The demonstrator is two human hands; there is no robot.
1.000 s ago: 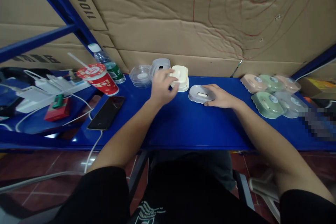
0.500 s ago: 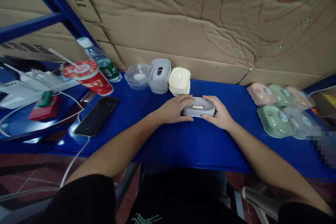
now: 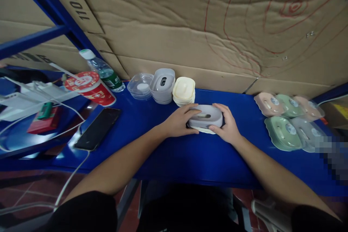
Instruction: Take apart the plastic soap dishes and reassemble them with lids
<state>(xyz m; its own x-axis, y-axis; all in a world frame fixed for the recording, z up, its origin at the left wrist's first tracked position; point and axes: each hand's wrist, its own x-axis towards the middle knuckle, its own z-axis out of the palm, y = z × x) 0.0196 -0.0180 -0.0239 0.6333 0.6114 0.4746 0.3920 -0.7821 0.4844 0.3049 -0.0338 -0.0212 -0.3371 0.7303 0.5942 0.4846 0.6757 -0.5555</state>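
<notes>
Both of my hands are around a grey plastic soap dish (image 3: 214,117) near the middle of the blue table. Its top has an oval slot, partly dark and partly pale inside. A cream edge (image 3: 206,130) shows beneath its front side. My left hand (image 3: 179,121) grips the left end, one finger lying over the top by the slot. The right end is between the thumb and fingers of my right hand (image 3: 225,121). Behind them stand stacks of cream trays (image 3: 184,88), grey slotted shells (image 3: 163,87) and clear plastic covers (image 3: 140,87).
Several covered dishes in pink, green and grey (image 3: 284,132) sit at the right. On the left are a black phone (image 3: 98,128) with a cable, a red cup (image 3: 94,88) with a straw, and a water bottle (image 3: 104,72). A cardboard wall (image 3: 163,25) rises behind.
The grey shell now sits higher over the cream part, whose edge shows more in front. The slot, filled with a pale piece before, looks partly dark. The camera view has tilted slightly.
</notes>
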